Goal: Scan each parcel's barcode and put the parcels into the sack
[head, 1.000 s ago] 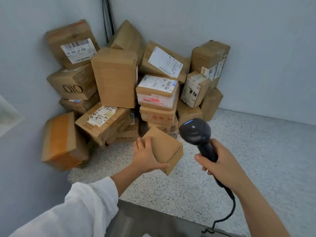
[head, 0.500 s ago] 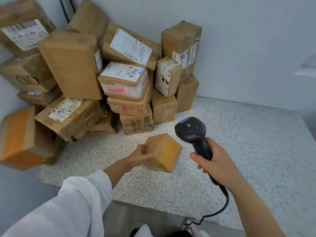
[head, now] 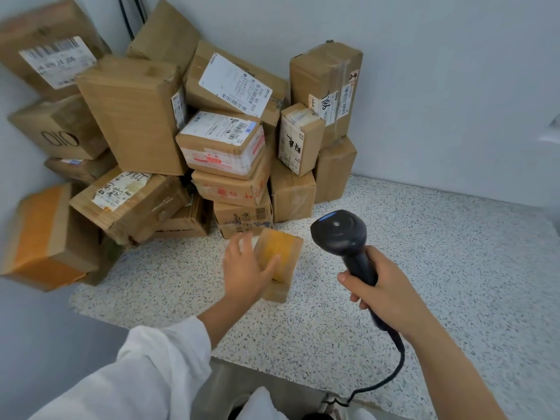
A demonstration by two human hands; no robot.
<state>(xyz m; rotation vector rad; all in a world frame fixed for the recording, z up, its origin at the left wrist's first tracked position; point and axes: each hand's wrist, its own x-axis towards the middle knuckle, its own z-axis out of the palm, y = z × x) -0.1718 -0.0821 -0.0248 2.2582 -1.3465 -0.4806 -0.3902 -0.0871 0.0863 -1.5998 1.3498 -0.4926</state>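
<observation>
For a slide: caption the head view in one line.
Left hand touches a small yellow-taped parcel on a speckled surface; right hand grips a barcode scanner.

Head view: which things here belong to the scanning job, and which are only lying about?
Belong to the job:
small box with yellow tape, left hand on it
scanner, held by the right hand
pile of boxes in the corner

Only there:
black cables above the pile
speckled counter
</observation>
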